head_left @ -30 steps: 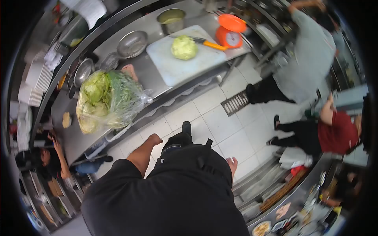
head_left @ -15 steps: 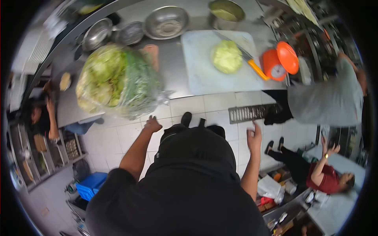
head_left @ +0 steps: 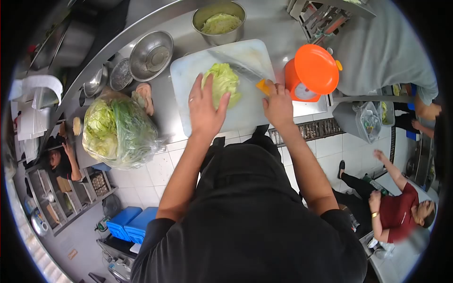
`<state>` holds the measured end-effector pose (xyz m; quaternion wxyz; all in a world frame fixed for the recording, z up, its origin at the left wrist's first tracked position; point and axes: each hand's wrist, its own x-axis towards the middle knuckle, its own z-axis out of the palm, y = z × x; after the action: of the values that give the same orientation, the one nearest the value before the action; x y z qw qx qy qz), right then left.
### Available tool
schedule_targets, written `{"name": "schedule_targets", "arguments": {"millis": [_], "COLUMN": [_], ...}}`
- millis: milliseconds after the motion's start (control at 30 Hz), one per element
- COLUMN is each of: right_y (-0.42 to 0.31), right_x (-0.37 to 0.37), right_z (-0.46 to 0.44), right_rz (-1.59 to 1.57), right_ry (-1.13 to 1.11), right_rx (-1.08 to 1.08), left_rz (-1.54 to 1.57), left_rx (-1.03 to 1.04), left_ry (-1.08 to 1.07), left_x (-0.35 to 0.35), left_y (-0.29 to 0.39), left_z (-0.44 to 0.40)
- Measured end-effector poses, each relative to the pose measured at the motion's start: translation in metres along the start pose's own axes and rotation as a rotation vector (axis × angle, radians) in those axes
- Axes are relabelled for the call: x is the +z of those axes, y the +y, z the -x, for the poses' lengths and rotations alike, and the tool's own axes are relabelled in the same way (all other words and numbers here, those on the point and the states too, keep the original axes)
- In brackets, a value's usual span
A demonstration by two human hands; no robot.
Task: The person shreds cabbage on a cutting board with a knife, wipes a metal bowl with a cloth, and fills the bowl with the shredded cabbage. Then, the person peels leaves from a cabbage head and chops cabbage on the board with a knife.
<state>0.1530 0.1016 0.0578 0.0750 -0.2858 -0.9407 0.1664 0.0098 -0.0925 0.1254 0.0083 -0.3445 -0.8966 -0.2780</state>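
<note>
A pale green head of lettuce rests on the white cutting board. My left hand is at the lettuce's left side, its fingers stretched out and spread, with the fingertips against the leaves. My right hand is closed round the yellow-orange handle of a kitchen knife. The knife's blade points away to the upper left, behind the lettuce and low over the board. Part of the handle is hidden under my fingers.
An orange kitchen scale stands right of the board. Behind it is a metal pot of shredded greens. To the left are a steel bowl and a plastic bag of lettuce. Co-workers stand on the right and farther back.
Both hands have come up from beside my body to the board. The right hand has taken hold of the knife, and the left has reached the lettuce. The view has moved closer.
</note>
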Motion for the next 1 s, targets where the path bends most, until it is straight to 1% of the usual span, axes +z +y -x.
{"name": "schedule_targets", "arguments": {"millis": [67,167,267,367,467,567,667,767,867,967,1000], "right_y": [0.01,0.021,0.027,0.027,0.024,0.019,0.011,-0.001,-0.011,-0.016,-0.018], "right_x": [0.007,0.01,0.013,0.014,0.014,0.012,0.01,-0.002,-0.009,-0.009,-0.006], "right_z": [-0.012,-0.023,-0.03,-0.035,-0.036,-0.038,-0.034,-0.026,-0.021,-0.015,-0.013], "right_rz": [-0.016,-0.09,-0.089,-0.036,-0.033,-0.051,-0.028,-0.061,-0.093,-0.074,-0.065], "right_ry": [-0.043,-0.106,-0.14,-0.157,-0.14,-0.14,-0.151,-0.181,-0.313,-0.331,-0.313], "right_rx": [-0.001,-0.029,-0.046,-0.075,-0.066,-0.043,0.004,0.026,0.165,0.205,0.194], "left_rz": [-0.176,-0.211,-0.284,-0.296,-0.345,-0.284,-0.136,-0.093,0.089,0.144,0.087], "left_rx": [-0.002,-0.141,-0.167,-0.086,0.029,0.166,0.417,0.54,0.404,0.202,0.186], "left_ry": [0.0,0.082,0.015,0.058,0.053,-0.023,-0.137,-0.232,-0.213,-0.1,-0.112], "left_x": [0.04,0.087,0.105,0.113,0.113,0.109,0.098,0.087,0.075,0.069,0.072], "left_y": [0.012,0.004,-0.007,-0.007,-0.008,-0.019,-0.039,-0.052,-0.054,-0.05,-0.052], "left_z": [-0.031,-0.051,-0.05,-0.048,-0.045,-0.048,-0.054,-0.06,-0.057,-0.059,-0.058]}}
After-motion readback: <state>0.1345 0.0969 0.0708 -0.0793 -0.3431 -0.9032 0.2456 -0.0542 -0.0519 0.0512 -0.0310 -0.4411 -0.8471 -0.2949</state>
